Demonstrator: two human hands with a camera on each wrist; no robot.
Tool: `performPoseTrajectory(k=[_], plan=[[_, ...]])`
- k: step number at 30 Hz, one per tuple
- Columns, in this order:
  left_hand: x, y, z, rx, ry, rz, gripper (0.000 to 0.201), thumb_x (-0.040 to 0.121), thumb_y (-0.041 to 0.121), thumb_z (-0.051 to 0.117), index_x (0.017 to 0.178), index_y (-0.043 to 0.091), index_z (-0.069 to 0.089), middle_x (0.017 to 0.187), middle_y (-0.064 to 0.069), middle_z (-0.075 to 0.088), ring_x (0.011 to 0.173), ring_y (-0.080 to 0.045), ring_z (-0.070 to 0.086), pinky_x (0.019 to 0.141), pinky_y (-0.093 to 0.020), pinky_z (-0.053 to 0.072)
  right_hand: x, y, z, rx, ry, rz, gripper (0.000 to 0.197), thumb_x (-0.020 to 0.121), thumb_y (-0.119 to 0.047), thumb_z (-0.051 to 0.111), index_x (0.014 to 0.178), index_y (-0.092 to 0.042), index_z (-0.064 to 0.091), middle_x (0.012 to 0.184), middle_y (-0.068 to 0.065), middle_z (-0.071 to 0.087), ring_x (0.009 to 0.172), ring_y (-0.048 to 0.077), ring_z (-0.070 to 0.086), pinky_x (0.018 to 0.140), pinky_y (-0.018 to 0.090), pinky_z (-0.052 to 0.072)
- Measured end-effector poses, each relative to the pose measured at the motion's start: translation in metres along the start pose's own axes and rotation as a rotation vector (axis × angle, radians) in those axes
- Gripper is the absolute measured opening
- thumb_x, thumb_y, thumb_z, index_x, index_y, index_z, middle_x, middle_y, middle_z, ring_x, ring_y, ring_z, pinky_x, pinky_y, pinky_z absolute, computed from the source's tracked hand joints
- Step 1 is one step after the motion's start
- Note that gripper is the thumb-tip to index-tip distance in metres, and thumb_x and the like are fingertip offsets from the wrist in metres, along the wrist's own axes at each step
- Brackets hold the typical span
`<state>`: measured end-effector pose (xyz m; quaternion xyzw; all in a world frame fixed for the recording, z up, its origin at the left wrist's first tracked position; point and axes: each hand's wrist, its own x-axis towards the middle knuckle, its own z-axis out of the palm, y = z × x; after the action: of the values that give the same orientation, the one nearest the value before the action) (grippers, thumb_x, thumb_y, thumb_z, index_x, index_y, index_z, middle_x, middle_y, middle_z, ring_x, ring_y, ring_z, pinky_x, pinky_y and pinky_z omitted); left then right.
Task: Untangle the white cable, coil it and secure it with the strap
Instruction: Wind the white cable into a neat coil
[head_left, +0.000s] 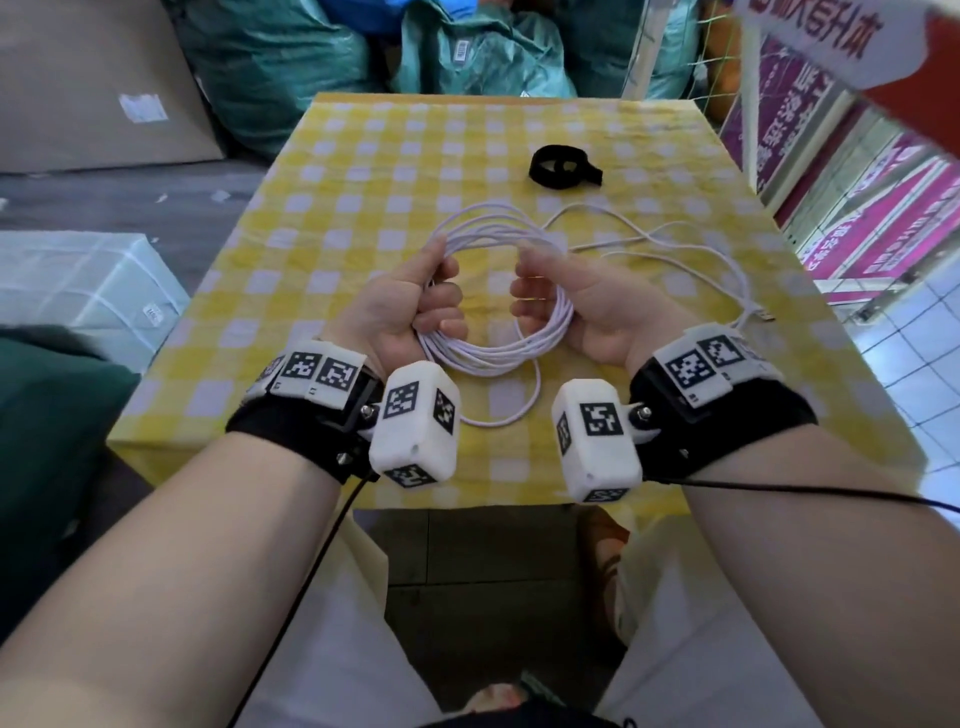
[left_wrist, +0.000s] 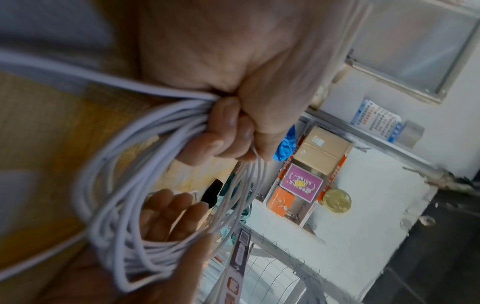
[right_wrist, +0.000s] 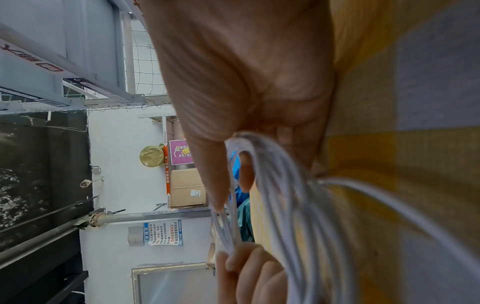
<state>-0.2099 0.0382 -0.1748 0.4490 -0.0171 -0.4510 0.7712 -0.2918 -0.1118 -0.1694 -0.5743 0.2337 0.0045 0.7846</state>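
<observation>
A white cable (head_left: 493, 358) is wound into a coil of several loops, held just above the yellow checked table (head_left: 363, 171). My left hand (head_left: 431, 299) grips the coil's left side with curled fingers; the left wrist view shows the loops bunched in that fist (left_wrist: 233, 127). My right hand (head_left: 540, 291) has its fingers through the coil's right side, thumb on top; the loops (right_wrist: 298, 205) run past its palm. A loose tail trails right to a plug (head_left: 762, 314). The black strap (head_left: 561, 167), looped, lies alone on the far side of the table.
Green sacks (head_left: 467, 52) stand behind the table, a cardboard sheet (head_left: 104, 78) leans at far left, and a wrapped white box (head_left: 67, 280) sits on the floor at left. Purple signs (head_left: 857, 208) line the right. The table's near edge (head_left: 311, 467) lies under my wrists.
</observation>
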Motion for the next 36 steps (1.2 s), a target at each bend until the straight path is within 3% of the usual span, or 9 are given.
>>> performPoseTrajectory(k=[1, 4, 6, 9, 12, 16, 23, 32, 36], plan=[[0.000, 0.000, -0.002, -0.038, 0.002, 0.023, 0.039, 0.098, 0.042, 0.039, 0.068, 0.017, 0.042, 0.034, 0.008, 0.022, 0.026, -0.004, 0.020, 0.034, -0.013, 0.027, -0.003, 0.000, -0.001, -0.004, -0.056, -0.010, 0.007, 0.090, -0.011, 0.060, 0.084, -0.012, 0.058, 0.074, 0.002, 0.059, 0.065, 0.014, 0.059, 0.059, 0.025, 0.055], [0.001, 0.000, -0.006, -0.140, 0.018, 0.073, 0.040, 0.098, 0.043, 0.036, 0.067, 0.018, 0.039, 0.033, 0.008, 0.022, 0.025, -0.004, 0.020, 0.034, -0.014, 0.024, -0.007, 0.001, -0.005, -0.053, -0.121, -0.011, 0.028, 0.082, 0.016, 0.052, 0.093, -0.008, 0.061, 0.088, 0.005, 0.060, 0.077, 0.016, 0.061, 0.075, 0.027, 0.057], [0.001, -0.001, -0.008, -0.158, 0.047, 0.103, 0.041, 0.098, 0.044, 0.037, 0.067, 0.018, 0.039, 0.033, 0.008, 0.021, 0.026, -0.005, 0.020, 0.033, -0.015, 0.023, -0.008, 0.000, -0.006, -0.101, -0.143, -0.020, 0.033, 0.080, 0.018, 0.053, 0.099, -0.008, 0.061, 0.093, 0.006, 0.061, 0.083, 0.017, 0.061, 0.083, 0.029, 0.055], [0.000, 0.001, -0.012, -0.219, 0.085, 0.140, 0.042, 0.098, 0.045, 0.037, 0.066, 0.018, 0.037, 0.033, 0.008, 0.021, 0.025, -0.005, 0.019, 0.032, -0.015, 0.022, -0.011, -0.003, -0.008, -0.128, -0.173, -0.011, 0.019, 0.084, 0.003, 0.062, 0.099, -0.010, 0.063, 0.092, 0.004, 0.064, 0.090, 0.017, 0.060, 0.094, 0.031, 0.049], [-0.001, 0.006, -0.019, -0.248, 0.127, 0.181, 0.042, 0.098, 0.045, 0.037, 0.065, 0.018, 0.037, 0.034, 0.008, 0.020, 0.025, -0.006, 0.019, 0.033, -0.015, 0.021, -0.013, -0.004, -0.009, -0.213, -0.146, -0.028, 0.024, 0.080, 0.006, 0.065, 0.096, -0.012, 0.065, 0.087, 0.002, 0.064, 0.084, 0.014, 0.062, 0.084, 0.025, 0.055], [-0.003, 0.010, -0.023, -0.250, 0.167, 0.209, 0.042, 0.098, 0.044, 0.038, 0.065, 0.018, 0.036, 0.035, 0.007, 0.020, 0.026, -0.006, 0.018, 0.033, -0.015, 0.022, -0.010, -0.003, 0.000, -0.629, 0.024, -0.045, 0.038, 0.069, 0.009, 0.073, 0.096, -0.016, 0.062, 0.074, -0.002, 0.057, 0.062, 0.009, 0.057, 0.058, 0.019, 0.051], [-0.009, 0.012, -0.018, -0.228, 0.154, 0.189, 0.042, 0.098, 0.043, 0.038, 0.064, 0.018, 0.036, 0.035, 0.008, 0.021, 0.027, -0.006, 0.018, 0.033, -0.015, 0.023, -0.009, -0.008, 0.012, -0.998, 0.169, -0.025, 0.030, 0.066, 0.002, 0.072, 0.089, -0.013, 0.060, 0.080, 0.007, 0.065, 0.070, 0.025, 0.068, 0.072, 0.041, 0.060], [-0.014, 0.011, -0.013, -0.145, 0.147, 0.169, 0.042, 0.099, 0.042, 0.038, 0.065, 0.018, 0.038, 0.035, 0.008, 0.021, 0.027, -0.006, 0.019, 0.033, -0.015, 0.024, -0.013, -0.010, 0.021, -1.323, 0.245, -0.003, 0.021, 0.076, -0.012, 0.068, 0.095, -0.004, 0.063, 0.090, 0.012, 0.069, 0.082, 0.025, 0.069, 0.079, 0.041, 0.058], [-0.018, 0.011, -0.012, -0.082, 0.096, 0.118, 0.042, 0.098, 0.043, 0.037, 0.066, 0.017, 0.040, 0.036, 0.008, 0.022, 0.028, -0.006, 0.018, 0.033, -0.015, 0.023, -0.007, -0.008, 0.012, -1.125, 0.319, -0.002, 0.004, 0.074, -0.006, 0.059, 0.073, -0.004, 0.061, 0.064, 0.014, 0.063, 0.064, 0.029, 0.065, 0.070, 0.040, 0.059]])
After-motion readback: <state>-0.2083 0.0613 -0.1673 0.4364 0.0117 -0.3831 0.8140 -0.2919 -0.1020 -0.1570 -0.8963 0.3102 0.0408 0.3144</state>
